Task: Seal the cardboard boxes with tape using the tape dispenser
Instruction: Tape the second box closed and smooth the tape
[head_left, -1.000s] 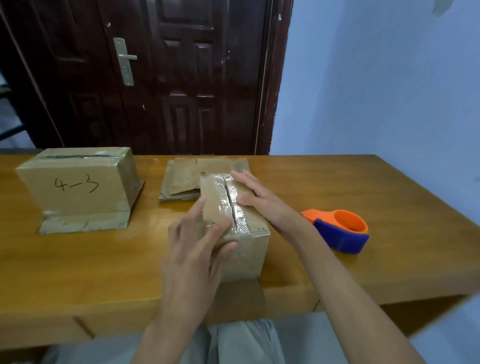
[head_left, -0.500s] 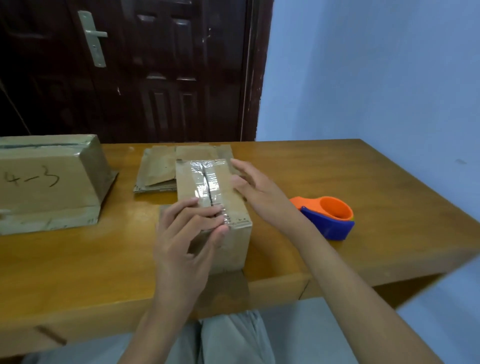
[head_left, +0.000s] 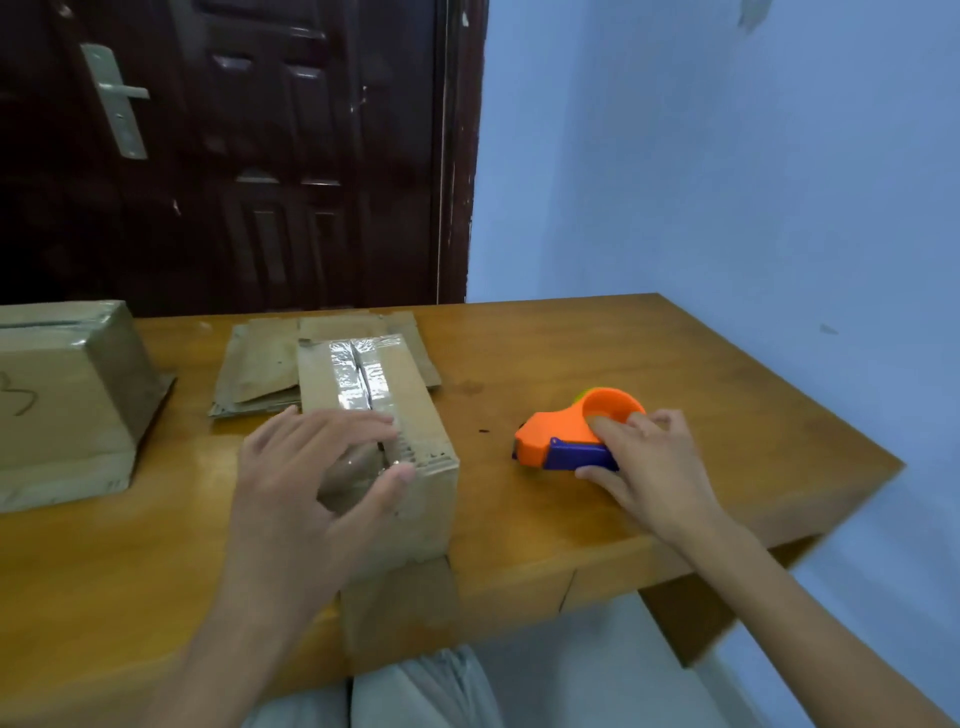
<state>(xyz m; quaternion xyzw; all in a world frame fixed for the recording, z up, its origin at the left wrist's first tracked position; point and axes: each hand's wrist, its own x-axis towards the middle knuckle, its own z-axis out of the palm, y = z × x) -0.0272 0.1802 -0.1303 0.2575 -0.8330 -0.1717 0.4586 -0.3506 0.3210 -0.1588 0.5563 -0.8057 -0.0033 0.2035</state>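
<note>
A small cardboard box (head_left: 415, 415) stands near the table's front edge, with shiny clear tape running along its top seam. My left hand (head_left: 311, 483) rests on its near end, fingers across the top and thumb on the front face. To the right lies the orange and blue tape dispenser (head_left: 566, 436). My right hand (head_left: 649, 467) grips it, a finger inside the orange ring and the thumb under the blue body.
A larger taped box (head_left: 67, 405) with handwriting stands at the left. Flattened cardboard (head_left: 260, 364) lies behind the small box. The wooden table (head_left: 701, 389) ends at a blue wall on the right; a dark door is behind it.
My right hand left the top of the small box and moved right onto the tape dispenser. My left hand stayed on the box's near end.
</note>
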